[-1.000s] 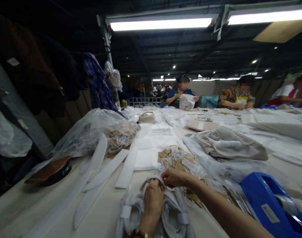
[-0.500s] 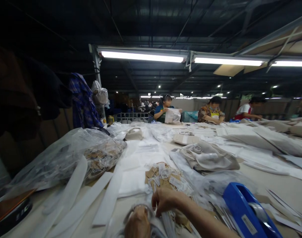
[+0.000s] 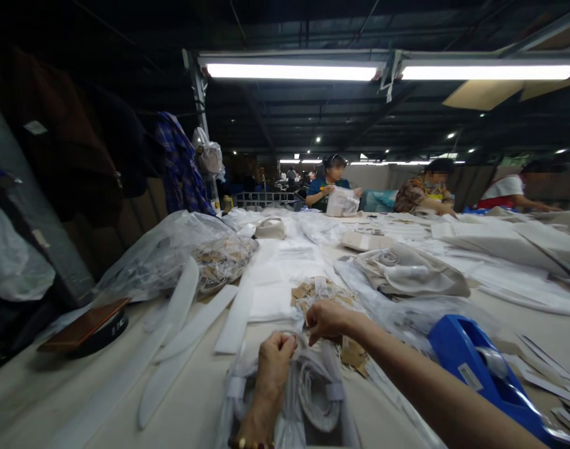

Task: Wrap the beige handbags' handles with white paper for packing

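Pale bag [image 3: 318, 399] in clear wrap, coiled straps in it, is on the table [image 3: 196, 399] right in front of the worker; its near end runs out of view. Left hand [image 3: 272, 365] sits over the bag's far end, thumb and fingers nearly together; can't tell if they pinch anything. Right hand [image 3: 329, 321] is just beside it, fingers curled in to a narrow gap; can't tell if there's a cord between them. Tag pile [image 3: 308, 292] crowds the bag's far edge, partly under the right forearm. White sheets [image 3: 270, 302] lie next to it. Left side has more room: tabletop shows between bag edge and the white strips [image 3: 191, 333]. Right side is tighter: forearm crosses low, blue tape dispenser [image 3: 467, 362] beyond it, folded bag [image 3: 423, 274] farther up. Big plastic bag [image 3: 144, 255] bulges at the left, and a brown flat piece [image 3: 86, 324] rests on something black and round. Three co-workers sit along the far side, one holding a white bundle [image 3: 342, 202]
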A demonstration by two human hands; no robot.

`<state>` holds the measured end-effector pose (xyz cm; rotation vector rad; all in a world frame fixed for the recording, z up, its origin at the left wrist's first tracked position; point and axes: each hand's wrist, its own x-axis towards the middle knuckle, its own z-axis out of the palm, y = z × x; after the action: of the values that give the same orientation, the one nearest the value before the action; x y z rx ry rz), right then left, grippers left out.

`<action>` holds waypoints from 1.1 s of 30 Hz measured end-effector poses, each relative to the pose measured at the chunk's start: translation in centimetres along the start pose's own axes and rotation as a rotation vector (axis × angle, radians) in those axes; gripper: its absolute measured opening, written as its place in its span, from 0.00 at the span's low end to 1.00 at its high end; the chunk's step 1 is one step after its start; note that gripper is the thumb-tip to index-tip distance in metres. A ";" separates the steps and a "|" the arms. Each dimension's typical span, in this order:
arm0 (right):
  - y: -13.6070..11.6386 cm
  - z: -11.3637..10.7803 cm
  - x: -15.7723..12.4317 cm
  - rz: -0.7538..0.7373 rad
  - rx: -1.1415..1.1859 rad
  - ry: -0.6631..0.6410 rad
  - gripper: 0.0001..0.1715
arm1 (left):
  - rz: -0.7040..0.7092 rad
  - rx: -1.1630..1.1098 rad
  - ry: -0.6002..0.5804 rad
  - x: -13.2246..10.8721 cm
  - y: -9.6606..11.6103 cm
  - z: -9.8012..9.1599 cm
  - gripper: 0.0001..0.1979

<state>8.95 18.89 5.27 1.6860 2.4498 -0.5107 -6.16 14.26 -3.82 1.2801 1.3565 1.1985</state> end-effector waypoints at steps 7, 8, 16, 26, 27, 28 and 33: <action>-1.0 -1.8 0.8 -0.027 0.014 -0.041 0.11 | -0.017 -0.299 -0.052 -0.8 0.0 0.4 0.13; -1.0 -1.6 1.1 -0.027 0.016 -0.044 0.10 | -0.025 -0.329 -0.058 -0.9 0.0 0.4 0.13; 0.7 3.3 2.9 -0.091 0.134 -0.146 0.09 | -0.073 -0.451 -0.052 -1.0 0.0 0.0 0.13; 1.1 6.6 5.1 -0.148 0.162 -0.236 0.11 | -0.128 -0.614 -0.013 -0.9 -0.2 0.2 0.15; 1.0 6.5 5.0 -0.147 0.161 -0.234 0.12 | -0.130 -0.622 -0.014 -0.9 -0.2 0.2 0.15; 0.9 6.4 4.8 -0.143 0.158 -0.235 0.12 | -0.132 -0.626 -0.015 -0.9 -0.2 0.2 0.15; 0.2 5.4 3.8 -0.087 0.122 -0.267 0.09 | -0.144 -0.617 -0.023 -1.0 -0.2 0.1 0.16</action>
<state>7.29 20.46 -0.89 1.4466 2.3467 -0.8524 -6.00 13.25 -4.02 0.7412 0.9315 1.3529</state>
